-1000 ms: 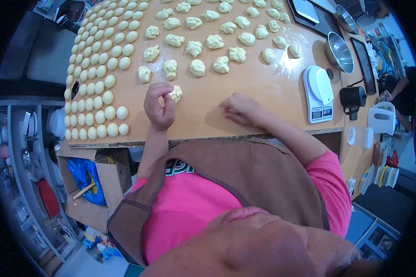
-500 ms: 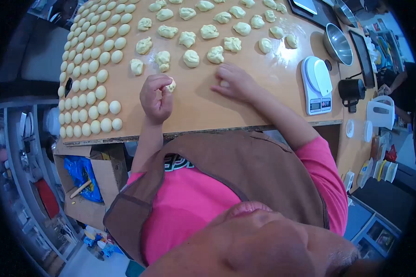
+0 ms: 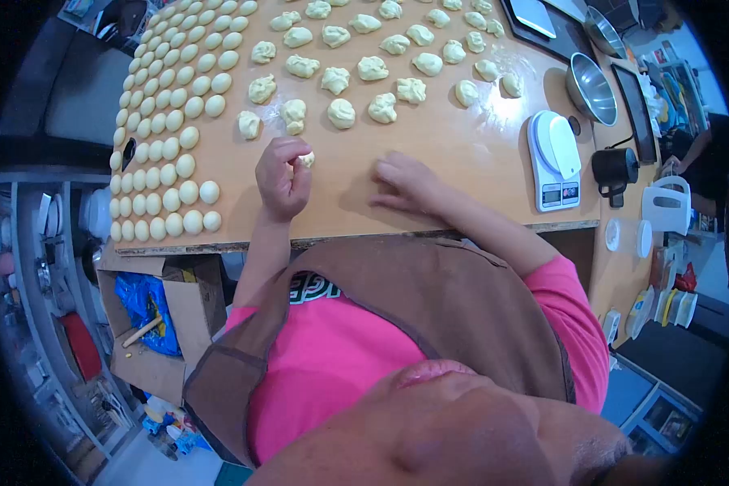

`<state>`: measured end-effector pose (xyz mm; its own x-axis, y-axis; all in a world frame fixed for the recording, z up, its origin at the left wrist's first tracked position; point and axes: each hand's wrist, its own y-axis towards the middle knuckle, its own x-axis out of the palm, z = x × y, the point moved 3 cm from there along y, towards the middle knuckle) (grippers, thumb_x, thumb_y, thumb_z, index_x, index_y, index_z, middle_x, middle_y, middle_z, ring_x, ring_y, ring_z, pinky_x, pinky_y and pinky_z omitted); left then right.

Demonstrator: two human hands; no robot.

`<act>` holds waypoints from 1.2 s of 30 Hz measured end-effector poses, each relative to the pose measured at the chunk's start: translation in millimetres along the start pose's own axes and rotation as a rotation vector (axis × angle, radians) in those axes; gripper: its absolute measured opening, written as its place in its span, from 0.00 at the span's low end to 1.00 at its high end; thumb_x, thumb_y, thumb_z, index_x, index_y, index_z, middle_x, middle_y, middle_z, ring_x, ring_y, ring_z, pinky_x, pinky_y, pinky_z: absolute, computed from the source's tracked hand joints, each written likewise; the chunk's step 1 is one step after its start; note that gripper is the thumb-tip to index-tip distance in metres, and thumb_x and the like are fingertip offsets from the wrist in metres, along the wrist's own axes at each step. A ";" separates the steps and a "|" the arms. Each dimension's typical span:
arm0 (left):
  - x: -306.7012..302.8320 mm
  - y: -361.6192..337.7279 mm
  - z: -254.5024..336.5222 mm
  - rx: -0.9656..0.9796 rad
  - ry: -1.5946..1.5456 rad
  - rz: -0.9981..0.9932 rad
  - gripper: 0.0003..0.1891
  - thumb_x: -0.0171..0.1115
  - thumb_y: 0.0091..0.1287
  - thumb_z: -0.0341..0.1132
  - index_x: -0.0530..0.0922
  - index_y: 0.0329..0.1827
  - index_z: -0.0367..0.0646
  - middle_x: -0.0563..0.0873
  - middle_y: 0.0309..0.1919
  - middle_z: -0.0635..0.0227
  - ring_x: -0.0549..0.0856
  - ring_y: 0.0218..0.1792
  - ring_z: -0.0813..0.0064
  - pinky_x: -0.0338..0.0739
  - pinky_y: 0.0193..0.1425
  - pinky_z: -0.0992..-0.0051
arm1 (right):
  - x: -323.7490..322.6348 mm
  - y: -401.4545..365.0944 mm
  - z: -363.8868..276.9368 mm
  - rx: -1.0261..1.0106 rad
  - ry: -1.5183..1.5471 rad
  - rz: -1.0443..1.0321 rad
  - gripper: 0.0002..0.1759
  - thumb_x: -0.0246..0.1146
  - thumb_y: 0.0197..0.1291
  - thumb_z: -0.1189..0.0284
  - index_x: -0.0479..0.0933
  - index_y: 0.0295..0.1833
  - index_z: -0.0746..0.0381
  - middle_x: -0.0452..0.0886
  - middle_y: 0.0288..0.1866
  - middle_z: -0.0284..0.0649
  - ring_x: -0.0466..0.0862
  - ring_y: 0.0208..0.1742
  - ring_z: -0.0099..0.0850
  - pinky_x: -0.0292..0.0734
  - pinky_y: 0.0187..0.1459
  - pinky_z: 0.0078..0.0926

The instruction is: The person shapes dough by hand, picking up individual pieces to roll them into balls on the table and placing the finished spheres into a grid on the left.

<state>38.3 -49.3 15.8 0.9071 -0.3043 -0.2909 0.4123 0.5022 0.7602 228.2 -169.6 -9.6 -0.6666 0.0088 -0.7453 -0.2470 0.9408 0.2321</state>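
My left hand [image 3: 285, 180] is closed with its fingers curled round a small piece of dough [image 3: 306, 159], which shows at the fingertips above the table. My right hand [image 3: 407, 183] is palm down on the wooden table [image 3: 332, 215], its fingers bent and slightly blurred; whatever lies under them is hidden. Rough dough lumps, such as one near my left hand [image 3: 293, 116] and one above my right hand [image 3: 382, 108], are spread beyond both hands. Smooth round dough balls [image 3: 189, 192] stand in rows on the left side.
On the right are a white kitchen scale [image 3: 555, 162], a metal bowl [image 3: 591, 87], a black cup [image 3: 616, 168] and a dark tray [image 3: 633, 109]. An open cardboard box [image 3: 198, 304] stands below the table's left edge. Another person's arm [image 3: 692, 150] shows at the far right.
The view has shifted, so the table and dough appear lower. The small bit of dough seen under my right hand before is now hidden. My left hand still holds its piece.
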 end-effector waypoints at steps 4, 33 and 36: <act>-4.8 -1.8 -3.9 -0.048 -0.021 0.090 0.14 0.52 0.53 0.16 0.75 0.41 0.38 0.81 0.34 0.59 0.79 0.31 0.70 0.73 0.32 0.77 | -21.7 -16.3 32.1 0.051 -0.070 0.028 0.21 0.73 0.48 0.64 0.70 0.38 0.62 0.73 0.34 0.45 0.75 0.38 0.45 0.72 0.40 0.39; -2.4 -3.6 1.9 -0.023 -0.063 0.065 0.16 0.51 0.51 0.14 0.76 0.41 0.39 0.81 0.34 0.59 0.79 0.32 0.70 0.72 0.31 0.77 | -71.5 -23.9 41.9 0.193 0.466 0.565 0.24 0.71 0.53 0.68 0.72 0.52 0.64 0.81 0.43 0.41 0.81 0.50 0.36 0.75 0.52 0.30; 0.9 2.2 7.7 -0.007 -0.061 0.036 0.16 0.51 0.51 0.14 0.75 0.41 0.39 0.81 0.34 0.59 0.79 0.31 0.70 0.72 0.30 0.77 | -35.9 -6.6 9.1 0.279 0.048 0.138 0.04 0.65 0.57 0.74 0.77 0.34 0.62 0.80 0.37 0.43 0.81 0.40 0.37 0.75 0.44 0.33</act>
<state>39.4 -54.7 21.6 0.9145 -0.3349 -0.2270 0.3801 0.5190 0.7656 260.2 -173.1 10.0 -0.7148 0.1333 -0.6865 0.0464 0.9885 0.1436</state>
